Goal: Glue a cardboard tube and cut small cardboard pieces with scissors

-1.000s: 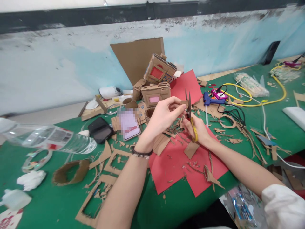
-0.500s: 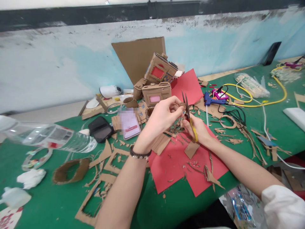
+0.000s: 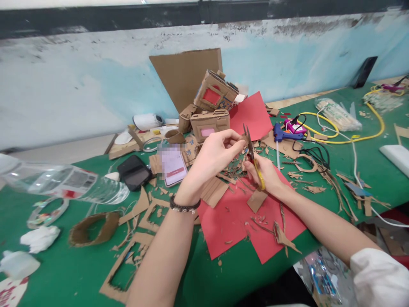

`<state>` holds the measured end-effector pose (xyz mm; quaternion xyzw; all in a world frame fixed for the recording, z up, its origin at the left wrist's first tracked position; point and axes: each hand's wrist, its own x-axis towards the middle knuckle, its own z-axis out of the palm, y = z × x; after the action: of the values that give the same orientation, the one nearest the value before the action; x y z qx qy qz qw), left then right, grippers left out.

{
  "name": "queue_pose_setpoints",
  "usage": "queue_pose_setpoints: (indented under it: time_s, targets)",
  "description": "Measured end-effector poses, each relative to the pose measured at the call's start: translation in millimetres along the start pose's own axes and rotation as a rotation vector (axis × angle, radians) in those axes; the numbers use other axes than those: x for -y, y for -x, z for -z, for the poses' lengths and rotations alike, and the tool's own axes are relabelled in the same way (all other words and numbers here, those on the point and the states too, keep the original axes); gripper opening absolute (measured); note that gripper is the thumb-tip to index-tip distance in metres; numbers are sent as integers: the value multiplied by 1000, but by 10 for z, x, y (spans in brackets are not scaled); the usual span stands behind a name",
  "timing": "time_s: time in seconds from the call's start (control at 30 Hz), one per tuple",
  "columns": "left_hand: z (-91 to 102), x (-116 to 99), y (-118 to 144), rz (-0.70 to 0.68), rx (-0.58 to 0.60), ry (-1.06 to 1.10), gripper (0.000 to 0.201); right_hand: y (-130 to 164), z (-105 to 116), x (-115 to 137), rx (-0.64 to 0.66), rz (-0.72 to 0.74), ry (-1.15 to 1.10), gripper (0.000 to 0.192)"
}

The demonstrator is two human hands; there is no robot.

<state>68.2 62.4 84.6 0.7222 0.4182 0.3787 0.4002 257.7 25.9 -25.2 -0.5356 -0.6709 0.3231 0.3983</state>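
Observation:
My right hand [image 3: 266, 172] is closed round yellow-handled scissors [image 3: 249, 143], their blades pointing up and slightly parted. Just left of the blades, my left hand [image 3: 222, 149] pinches a small piece of cardboard [image 3: 244, 138], mostly hidden by the fingers. Beneath both hands, cardboard scraps lie on red paper [image 3: 223, 230], along with a square cardboard piece [image 3: 257, 200] and a ridged cardboard piece [image 3: 214, 192]. Behind them a cardboard camera model [image 3: 210, 123] stands upright, and another cardboard camera model [image 3: 215, 91] with a red window is tilted above it.
A blue glue gun [image 3: 286, 133] and yellow cable [image 3: 351, 140] lie right. At left are a plastic bottle [image 3: 64, 181], a black phone-like device [image 3: 134, 172], a lit phone [image 3: 174, 166] and a cardboard ring [image 3: 94, 229]. A cardboard sheet [image 3: 188, 76] leans on the wall.
My left hand has shifted slightly left, away from the scissor blades. The right hand and scissors have hardly moved.

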Motion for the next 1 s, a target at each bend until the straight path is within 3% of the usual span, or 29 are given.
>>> queue_pose_setpoints:
  time_s: [0.17, 0.37, 0.57, 0.8, 1.0]
  targets:
    - [-73, 26, -15, 17, 117, 193, 12, -28, 23, -37, 14, 64, -71, 47]
    - [51, 16, 6, -76, 65, -79, 13, -18, 28, -1, 38, 42, -25, 47]
    - [28, 3, -8, -37, 22, -50, 16, -2, 22, 20, 42, 31, -47, 51]
    - [148, -29, 51, -45, 50, -200, 15, -25, 8, -60, 87, 83, -37, 45]
    - [13, -16, 4, 7, 66, 48, 21, -6, -20, -11, 40, -17, -68, 53]
